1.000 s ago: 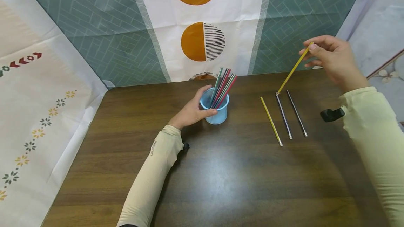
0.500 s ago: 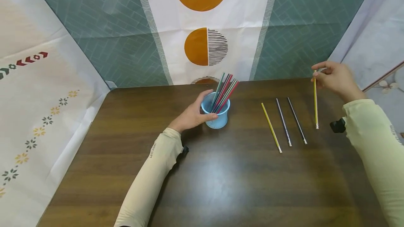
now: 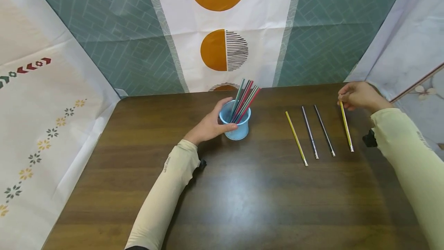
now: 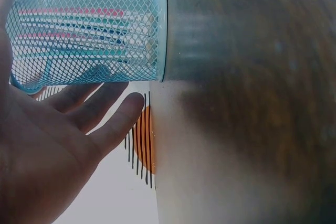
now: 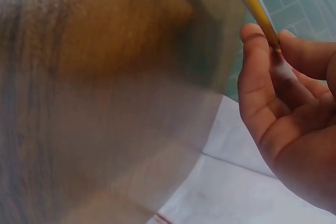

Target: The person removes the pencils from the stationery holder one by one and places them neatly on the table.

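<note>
My left hand (image 3: 210,125) holds the light blue mesh pencil cup (image 3: 239,131), thumb at the near side and fingers round the back. Several striped pencils (image 3: 245,103) in green, red and dark tones lean to the right inside it. In the left wrist view the cup (image 4: 89,30) shows its mesh wall, with fingers along it. At the right, my right hand (image 3: 360,95) pinches the far end of a yellow pencil (image 3: 346,126) between thumb and fingers. Its silvery end points toward me, low over the table. In the right wrist view, thumb and fingertips meet at the yellow pencil's tip (image 5: 262,17).
Left of the held pencil lie a dark pencil (image 3: 325,130), a purple-grey pencil (image 3: 310,132) and another yellow pencil (image 3: 296,138), spaced in a row on the brown wooden table (image 3: 243,203). A patterned cloth backdrop (image 3: 138,49) rises behind the table's far edge.
My right hand has carried the yellow pencil from above the purple-grey one rightward and down, to the right end of the row. My left hand stays at the cup.
</note>
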A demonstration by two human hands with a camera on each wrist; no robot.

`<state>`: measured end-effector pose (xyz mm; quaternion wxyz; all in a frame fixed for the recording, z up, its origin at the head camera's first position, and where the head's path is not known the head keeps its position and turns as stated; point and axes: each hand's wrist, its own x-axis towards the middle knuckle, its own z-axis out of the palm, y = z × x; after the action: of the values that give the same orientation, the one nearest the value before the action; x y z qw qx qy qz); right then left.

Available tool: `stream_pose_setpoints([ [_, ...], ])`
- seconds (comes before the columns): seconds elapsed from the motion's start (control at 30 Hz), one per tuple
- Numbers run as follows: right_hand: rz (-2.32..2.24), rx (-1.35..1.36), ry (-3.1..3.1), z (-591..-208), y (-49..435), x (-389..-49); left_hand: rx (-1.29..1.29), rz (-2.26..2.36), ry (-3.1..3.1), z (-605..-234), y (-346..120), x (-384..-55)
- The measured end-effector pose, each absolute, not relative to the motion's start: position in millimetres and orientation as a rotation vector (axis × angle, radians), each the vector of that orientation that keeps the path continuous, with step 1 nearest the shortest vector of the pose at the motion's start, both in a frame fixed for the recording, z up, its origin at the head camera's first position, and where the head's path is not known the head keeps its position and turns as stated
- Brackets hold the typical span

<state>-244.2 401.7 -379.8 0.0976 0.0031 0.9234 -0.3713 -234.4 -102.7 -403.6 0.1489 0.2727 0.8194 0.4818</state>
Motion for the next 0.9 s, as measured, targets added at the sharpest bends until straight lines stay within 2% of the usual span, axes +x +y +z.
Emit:
stream_pose_setpoints([
  [0.37, -1.127, 0.046, 2.621, -398, 390, -243, 0.773, 1.36, 2.358, -412, -104, -232],
  [0.9, -0.913, -0.028, 2.714, -392, 379, -255, 0.803, 1.393, 2.338, -404, -102, -236],
])
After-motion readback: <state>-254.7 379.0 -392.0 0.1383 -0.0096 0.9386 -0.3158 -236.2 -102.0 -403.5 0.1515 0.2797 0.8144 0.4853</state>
